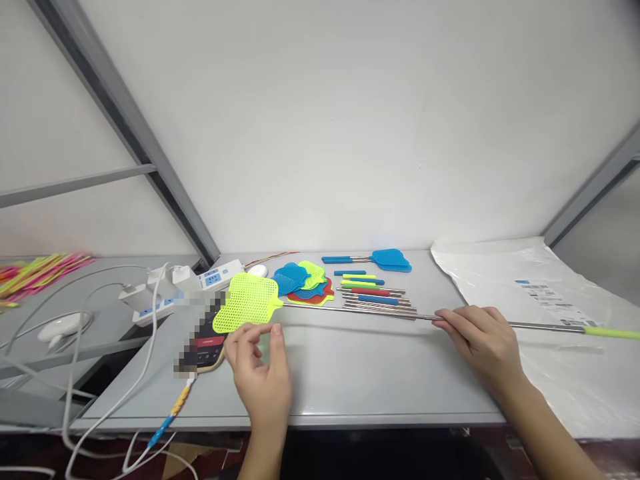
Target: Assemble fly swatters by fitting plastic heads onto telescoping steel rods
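A long fly swatter with a lime-green mesh head (245, 300), a thin metal telescopic rod (310, 306) and a lime-green grip (610, 332) stretches across the front of the view. My right hand (483, 340) pinches the rod right of its middle, between thumb and fingers. Just below the mesh head, my left hand (263, 373) is raised with fingers loosely curled and thumb up. No object shows in it; whether the index finger touches the mesh edge I cannot tell. Behind the rod lie several loose swatter handles (373, 300) with blue, green, yellow and red grips.
Blue, green and red swatter heads (300, 283) overlap behind the rod; blue swatters (390, 260) lie by the wall. A phone (210, 353), power strips (220, 275) and white cables (150, 353) occupy the left. White plastic packaging (500, 280) covers the right side. Pink and yellow sticks (45, 273) lie far left.
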